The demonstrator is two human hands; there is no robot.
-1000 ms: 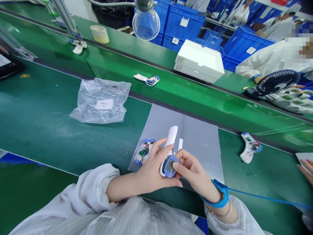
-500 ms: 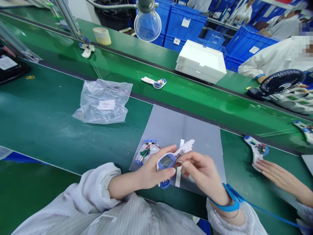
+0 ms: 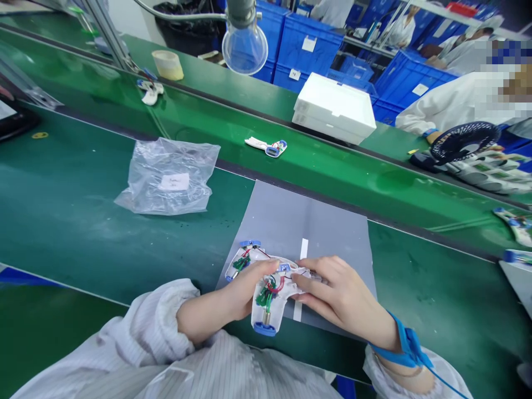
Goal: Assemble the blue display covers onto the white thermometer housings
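Shell [image 3: 269,302], wiring up, is gripped at both ends: left hand [image 3: 243,291] and right hand [image 3: 338,293] closed on it, over mat [image 3: 291,221]. Second shell [image 3: 240,259] lies just beyond left hand.

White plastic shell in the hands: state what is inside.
Thin red wires and small green parts show inside the white plastic shell; the right hand covers its other end.

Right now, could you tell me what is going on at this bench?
A person holds an open white shell, its wiring exposed, with the left hand and right hand, over a grey mat. A second open shell lies on the mat beside the left hand. A clear bag lies further left.
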